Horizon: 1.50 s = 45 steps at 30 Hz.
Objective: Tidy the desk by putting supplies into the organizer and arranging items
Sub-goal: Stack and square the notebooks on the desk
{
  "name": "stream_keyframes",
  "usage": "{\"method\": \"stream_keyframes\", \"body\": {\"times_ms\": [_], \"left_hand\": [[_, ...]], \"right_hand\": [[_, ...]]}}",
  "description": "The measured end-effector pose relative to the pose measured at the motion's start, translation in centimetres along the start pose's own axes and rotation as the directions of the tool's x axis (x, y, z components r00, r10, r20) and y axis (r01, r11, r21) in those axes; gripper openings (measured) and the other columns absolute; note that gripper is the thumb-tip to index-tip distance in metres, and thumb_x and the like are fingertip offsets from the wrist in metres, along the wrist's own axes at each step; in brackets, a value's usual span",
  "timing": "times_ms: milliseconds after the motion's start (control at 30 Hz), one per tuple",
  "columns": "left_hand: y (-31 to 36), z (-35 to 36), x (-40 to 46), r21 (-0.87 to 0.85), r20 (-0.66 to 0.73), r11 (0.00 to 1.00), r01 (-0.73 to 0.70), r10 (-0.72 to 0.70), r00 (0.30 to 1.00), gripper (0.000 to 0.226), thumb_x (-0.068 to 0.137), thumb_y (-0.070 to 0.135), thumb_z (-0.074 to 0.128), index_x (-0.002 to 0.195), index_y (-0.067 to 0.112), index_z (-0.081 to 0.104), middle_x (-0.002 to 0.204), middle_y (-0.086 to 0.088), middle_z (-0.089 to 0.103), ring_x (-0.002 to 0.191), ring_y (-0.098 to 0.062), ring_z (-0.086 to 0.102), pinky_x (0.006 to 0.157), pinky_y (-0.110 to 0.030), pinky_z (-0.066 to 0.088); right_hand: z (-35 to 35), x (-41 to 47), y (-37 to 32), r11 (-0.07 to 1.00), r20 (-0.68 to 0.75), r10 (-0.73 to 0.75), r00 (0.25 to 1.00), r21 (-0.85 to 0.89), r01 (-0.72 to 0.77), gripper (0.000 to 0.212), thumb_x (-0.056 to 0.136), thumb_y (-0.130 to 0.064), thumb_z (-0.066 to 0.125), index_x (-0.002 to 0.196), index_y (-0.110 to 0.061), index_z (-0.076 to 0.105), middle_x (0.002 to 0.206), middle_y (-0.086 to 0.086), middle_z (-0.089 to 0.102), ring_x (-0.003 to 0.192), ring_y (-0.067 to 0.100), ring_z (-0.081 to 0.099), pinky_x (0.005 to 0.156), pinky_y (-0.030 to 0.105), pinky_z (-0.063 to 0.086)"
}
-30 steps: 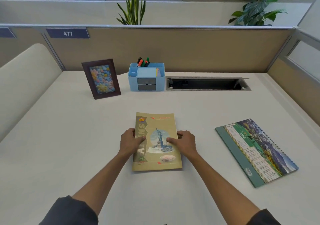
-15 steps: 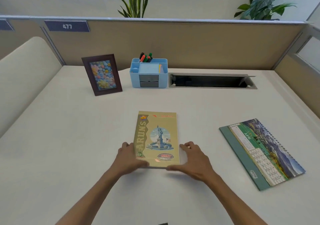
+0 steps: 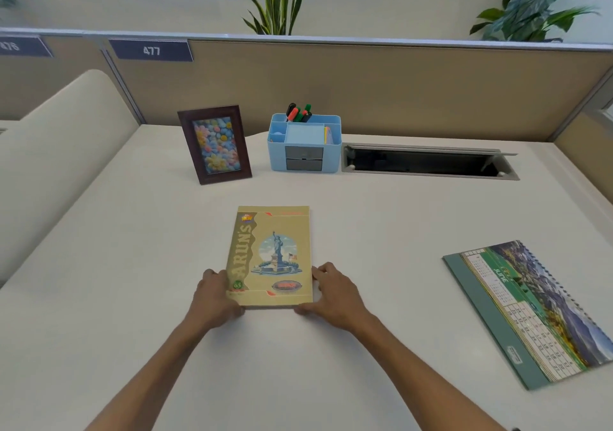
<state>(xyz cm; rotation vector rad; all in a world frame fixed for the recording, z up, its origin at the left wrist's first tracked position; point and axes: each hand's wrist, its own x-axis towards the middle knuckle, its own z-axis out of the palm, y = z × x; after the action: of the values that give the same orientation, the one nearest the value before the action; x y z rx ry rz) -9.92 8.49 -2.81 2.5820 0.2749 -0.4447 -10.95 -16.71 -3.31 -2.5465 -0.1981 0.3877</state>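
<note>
The notebook [image 3: 270, 256] lies flat in the middle of the surface [image 3: 132, 298], cover up, and its edges now run squarer to us than they did a second ago, when it sat slightly turned with our hands at its mid-sides. Since then both hands have slid down to its near corners: our left hand [image 3: 214, 298] cups the lower left corner with its fingers [image 3: 212, 278] curled against the edge, and our right hand [image 3: 335, 293] holds the lower right corner the same way, thumb at the bottom edge. Whether the fingertips reach under the cover we cannot tell. We read this as the notebook being straightened in place, and that step looks nearly finished. Behind it, well apart, the blue organizer [image 3: 305, 144] stands against the partition with markers [image 3: 297, 113] already upright in its back compartment and paper in the middle one, so the supplies part of the job seems done. The photo frame [image 3: 215, 144] stands just left of it, leaning back. The calendar [image 3: 534, 311] lies flat and askew, well off to the right, and we judge it the likely next thing to be set straight.
</note>
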Motion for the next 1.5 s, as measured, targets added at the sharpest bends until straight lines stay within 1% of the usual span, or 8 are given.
{"method": "stream_keyframes", "body": {"times_ms": [200, 400, 533, 800, 1033, 1167, 1400, 1500], "left_hand": [[-4.4, -5.3, 3.3, -0.107, -0.020, 0.985, 0.132, -0.135, 0.991, 0.064, 0.033, 0.024, 0.072, 0.094, 0.008, 0.066, 0.100, -0.013, 0.062, 0.080, -0.026, 0.061, 0.056, -0.026, 0.044], [-6.6, -9.1, 7.0, -0.207, -0.039, 0.964, 0.166, -0.178, 0.983, 0.053, 0.039, 0.008, 0.077, 0.090, 0.002, 0.067, 0.097, -0.016, 0.065, 0.082, -0.029, 0.061, 0.056, -0.025, 0.044], [-7.1, -10.4, 9.3, -0.228, -0.045, 0.960, 0.164, -0.178, 0.983, 0.038, 0.053, -0.007, 0.077, 0.089, -0.002, 0.068, 0.093, -0.017, 0.068, 0.077, -0.028, 0.060, 0.058, -0.027, 0.045], [-7.8, -11.8, 12.6, -0.199, -0.037, 0.972, 0.126, -0.136, 0.990, 0.039, 0.053, -0.005, 0.079, 0.090, -0.001, 0.067, 0.094, -0.017, 0.067, 0.084, -0.032, 0.063, 0.065, -0.033, 0.050], [-7.3, -12.8, 14.6, -0.232, -0.037, 0.966, 0.111, -0.123, 0.992, 0.040, 0.054, -0.007, 0.079, 0.091, -0.002, 0.067, 0.098, -0.017, 0.066, 0.082, -0.029, 0.060, 0.063, -0.029, 0.046], [-8.2, -12.6, 14.2, -0.239, -0.030, 0.966, 0.095, -0.105, 0.994, 0.044, 0.053, -0.005, 0.080, 0.093, 0.003, 0.065, 0.103, -0.016, 0.062, 0.083, -0.029, 0.060, 0.057, -0.027, 0.042], [-9.6, -11.3, 11.2, -0.252, -0.046, 0.966, 0.056, -0.069, 0.997, 0.046, 0.054, -0.003, 0.078, 0.098, 0.004, 0.066, 0.096, -0.014, 0.067, 0.081, -0.029, 0.063, 0.062, -0.030, 0.049], [-9.9, -10.9, 9.6, -0.231, -0.047, 0.971, 0.053, -0.065, 0.997, 0.044, 0.057, 0.000, 0.078, 0.098, 0.006, 0.065, 0.101, -0.012, 0.057, 0.081, -0.026, 0.059, 0.059, -0.027, 0.044]], "right_hand": [[2.2, 6.8, -5.5, 0.996, 0.016, -0.084, 0.996, -0.020, 0.084, 0.077, 0.068, -0.060, 0.075, 0.132, -0.023, 0.052, 0.117, -0.001, 0.050, 0.103, 0.018, 0.055, 0.084, 0.032, 0.049], [3.4, 12.2, -9.5, 0.992, 0.002, -0.120, 0.993, -0.026, 0.120, 0.073, 0.069, -0.059, 0.075, 0.128, -0.021, 0.054, 0.115, 0.001, 0.050, 0.103, 0.018, 0.054, 0.080, 0.031, 0.046], [3.7, 14.6, -10.5, 0.994, -0.016, -0.110, 0.994, -0.024, 0.109, 0.069, 0.068, -0.058, 0.074, 0.122, -0.019, 0.056, 0.112, 0.002, 0.051, 0.101, 0.019, 0.055, 0.080, 0.033, 0.048], [4.0, 17.0, -11.5, 0.996, -0.042, -0.081, 0.996, -0.047, 0.079, 0.072, 0.068, -0.061, 0.074, 0.124, -0.019, 0.055, 0.115, 0.002, 0.051, 0.100, 0.020, 0.057, 0.081, 0.034, 0.051], [3.3, 18.7, -12.5, 0.999, -0.043, -0.041, 0.998, -0.009, 0.041, 0.070, 0.068, -0.058, 0.077, 0.124, -0.021, 0.056, 0.115, 0.003, 0.051, 0.100, 0.021, 0.059, 0.082, 0.034, 0.052], [3.8, 17.9, -12.2, 0.998, -0.065, -0.046, 0.997, 0.044, 0.049, 0.067, 0.069, -0.055, 0.078, 0.123, -0.022, 0.057, 0.110, 0.002, 0.051, 0.097, 0.019, 0.056, 0.078, 0.031, 0.049], [4.9, 14.9, -11.6, 0.993, -0.072, -0.064, 0.995, 0.091, 0.071, 0.066, 0.069, -0.053, 0.078, 0.124, -0.023, 0.057, 0.105, 0.001, 0.050, 0.095, 0.017, 0.052, 0.077, 0.029, 0.046], [5.2, 13.5, -11.7, 0.993, -0.066, -0.075, 0.995, 0.087, 0.081, 0.065, 0.069, -0.053, 0.077, 0.124, -0.024, 0.057, 0.105, 0.000, 0.049, 0.094, 0.017, 0.053, 0.078, 0.029, 0.047]]}}
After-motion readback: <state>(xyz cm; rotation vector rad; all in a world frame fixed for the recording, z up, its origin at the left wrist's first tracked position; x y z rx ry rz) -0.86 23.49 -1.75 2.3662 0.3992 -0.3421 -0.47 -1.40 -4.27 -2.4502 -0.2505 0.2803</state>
